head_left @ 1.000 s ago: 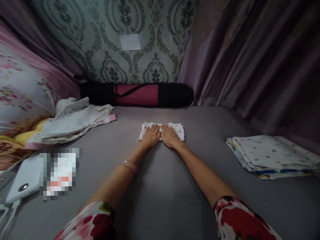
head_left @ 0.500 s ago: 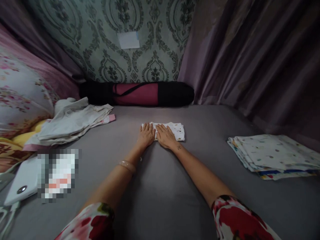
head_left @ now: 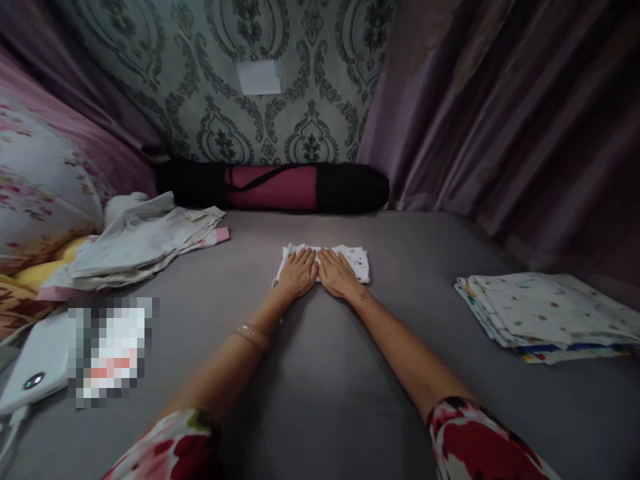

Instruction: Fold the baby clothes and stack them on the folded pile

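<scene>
A small folded white cloth [head_left: 357,262] with a sparse print lies flat on the grey bed sheet [head_left: 320,373], in the middle of the view. My left hand [head_left: 299,272] rests palm down on its left half, fingers stretched out. Beside it, my right hand [head_left: 336,272] is also laid flat on the cloth, its fingers pointing away from me. The thumbs are close together near the cloth's centre. Both palms hide much of the cloth, whose right end and far edge show.
At right sits a stack of folded printed cloths [head_left: 545,310]. Loose white clothes [head_left: 145,233] lie at left, near a power bank [head_left: 37,360] with a cable and a blurred-out object [head_left: 113,350]. A black and maroon roll bag [head_left: 273,187] lies along the wall.
My left hand has slid slightly to the right over the cloth, uncovering more of its left edge. My right hand has shifted a little to the right too. Both stay flat.
</scene>
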A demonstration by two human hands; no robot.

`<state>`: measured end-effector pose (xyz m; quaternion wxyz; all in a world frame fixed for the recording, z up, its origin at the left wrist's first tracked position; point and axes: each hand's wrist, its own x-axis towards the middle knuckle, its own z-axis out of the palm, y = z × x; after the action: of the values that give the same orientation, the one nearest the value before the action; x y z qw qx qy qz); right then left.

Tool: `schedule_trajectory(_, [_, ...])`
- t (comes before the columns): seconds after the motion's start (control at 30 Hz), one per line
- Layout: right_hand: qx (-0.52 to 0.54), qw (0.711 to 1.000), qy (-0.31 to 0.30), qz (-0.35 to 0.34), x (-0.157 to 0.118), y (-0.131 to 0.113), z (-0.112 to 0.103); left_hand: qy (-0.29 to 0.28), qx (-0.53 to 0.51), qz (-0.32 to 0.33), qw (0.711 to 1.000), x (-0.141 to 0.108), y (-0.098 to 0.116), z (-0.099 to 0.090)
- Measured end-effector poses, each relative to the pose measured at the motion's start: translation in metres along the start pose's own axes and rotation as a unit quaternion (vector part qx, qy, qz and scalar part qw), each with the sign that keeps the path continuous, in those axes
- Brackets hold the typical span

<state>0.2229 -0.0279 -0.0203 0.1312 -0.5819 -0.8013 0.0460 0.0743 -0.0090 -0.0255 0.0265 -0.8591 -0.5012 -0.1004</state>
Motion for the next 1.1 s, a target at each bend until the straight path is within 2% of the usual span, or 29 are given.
schedule_trajectory(0.2, [0.007,1.0,-0.026,0.006,0.002,0.001,-0.006,-0.042,-0.01,-0.01,0.999,0.004,-0.003,-0.006])
schedule_trajectory(0.37, [-0.005,0.999,0.014,0.045,-0.003,0.003,-0.01,0.047,-0.01,-0.054,0.997,0.001,-0.009,-0.002])
schedule_trajectory(0.5, [-0.002,0.998,-0.005,0.067,-0.005,0.005,-0.005,0.005,-0.004,-0.076,0.997,-0.002,-0.013,0.008])
schedule_trajectory(0.6, [0.004,0.998,-0.016,0.059,-0.005,0.01,-0.005,-0.007,-0.002,-0.08,0.997,-0.001,-0.015,0.008])
schedule_trajectory(0.73, [-0.027,0.994,0.028,0.1,-0.007,0.019,-0.004,0.002,-0.001,-0.095,0.995,-0.001,-0.02,0.004])
schedule_trajectory(0.8, [-0.041,0.991,0.032,0.125,-0.009,0.023,-0.003,-0.024,-0.009,-0.106,0.994,-0.001,-0.022,0.002])
schedule_trajectory(0.87, [-0.037,0.991,0.009,0.128,-0.01,0.027,-0.005,-0.057,-0.016,-0.11,0.992,0.0,-0.025,0.0])
schedule_trajectory(0.93, [-0.029,0.992,-0.001,0.125,-0.012,0.032,-0.008,-0.054,-0.018,-0.113,0.992,0.0,-0.028,-0.002])
schedule_trajectory(1.1, [-0.04,0.99,0.016,0.131,-0.019,0.05,-0.013,-0.036,-0.043,-0.129,0.99,-0.003,-0.039,0.002])
